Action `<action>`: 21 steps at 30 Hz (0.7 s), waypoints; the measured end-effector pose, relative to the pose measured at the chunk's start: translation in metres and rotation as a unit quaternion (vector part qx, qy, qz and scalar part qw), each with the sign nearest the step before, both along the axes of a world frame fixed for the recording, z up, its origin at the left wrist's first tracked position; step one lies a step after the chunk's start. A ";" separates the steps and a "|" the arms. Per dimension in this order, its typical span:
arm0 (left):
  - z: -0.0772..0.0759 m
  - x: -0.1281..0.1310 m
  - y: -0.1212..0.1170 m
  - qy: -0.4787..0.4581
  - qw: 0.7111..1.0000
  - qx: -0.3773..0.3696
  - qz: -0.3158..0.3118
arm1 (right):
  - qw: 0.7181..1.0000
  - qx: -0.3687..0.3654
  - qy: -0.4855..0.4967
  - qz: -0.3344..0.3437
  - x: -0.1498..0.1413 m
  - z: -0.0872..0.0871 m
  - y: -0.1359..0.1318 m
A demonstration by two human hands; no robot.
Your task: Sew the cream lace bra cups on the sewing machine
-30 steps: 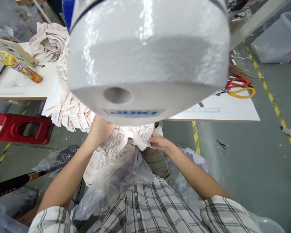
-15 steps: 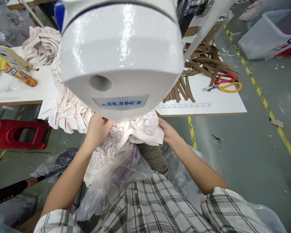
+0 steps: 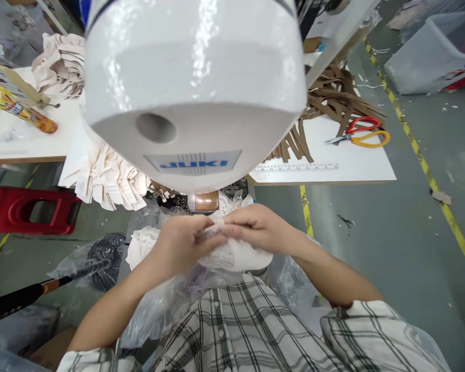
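Note:
A white lace bra (image 3: 232, 256) is bunched between my two hands, just in front of the sewing machine. My left hand (image 3: 184, 240) pinches its upper edge, slightly blurred by motion. From the other side my right hand (image 3: 258, 227) grips the same edge, its fingertips close to those of the left. More white lace fabric (image 3: 143, 243) lies to the left, on clear plastic. The white sewing machine head (image 3: 196, 103) looms over the hands and hides its needle area.
Folded pale fabric pieces (image 3: 108, 175) hang over the table edge at left. Brown strips (image 3: 329, 98), a ruler (image 3: 298, 167) and scissors (image 3: 360, 133) lie on the right tabletop. A drink bottle (image 3: 23, 111) lies left, above a red stool (image 3: 31, 211).
Both hands have moved toward my body and closer together, drawing the bra out from under the machine head. The bra, spread before, is now bunched.

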State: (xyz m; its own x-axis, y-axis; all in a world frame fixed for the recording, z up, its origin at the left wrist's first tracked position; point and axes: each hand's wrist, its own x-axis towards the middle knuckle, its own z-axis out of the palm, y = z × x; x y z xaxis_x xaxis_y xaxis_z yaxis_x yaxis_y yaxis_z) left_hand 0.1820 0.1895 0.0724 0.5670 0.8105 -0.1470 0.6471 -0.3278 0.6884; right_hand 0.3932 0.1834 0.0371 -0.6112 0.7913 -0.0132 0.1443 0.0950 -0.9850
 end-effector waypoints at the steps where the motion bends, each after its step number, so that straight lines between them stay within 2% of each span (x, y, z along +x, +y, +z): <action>1: -0.004 -0.005 0.007 -0.009 0.998 -0.035 0.053 | 0.999 0.009 -0.032 -0.040 -0.002 -0.003 0.005; 4: -0.016 -0.014 0.026 -0.037 0.975 -0.032 0.215 | 0.985 0.009 -0.103 -0.136 -0.005 -0.014 0.022; 7: -0.025 -0.015 0.037 -0.041 0.957 -0.033 0.284 | 0.979 -0.022 -0.118 -0.164 -0.007 -0.022 0.036; 9: -0.030 -0.014 0.042 -0.060 0.956 -0.037 0.286 | 0.977 -0.032 -0.118 -0.176 -0.008 -0.024 0.042; 12: -0.034 -0.014 0.049 -0.089 0.960 0.005 0.267 | 0.972 -0.027 -0.127 -0.198 -0.008 -0.025 0.047; 17: -0.036 -0.015 0.054 -0.109 0.962 0.052 0.243 | 0.970 -0.037 -0.134 -0.199 -0.006 -0.029 0.049; 21: -0.036 -0.017 0.051 -0.102 0.963 0.049 0.244 | 0.974 -0.051 -0.114 -0.190 -0.007 -0.033 0.050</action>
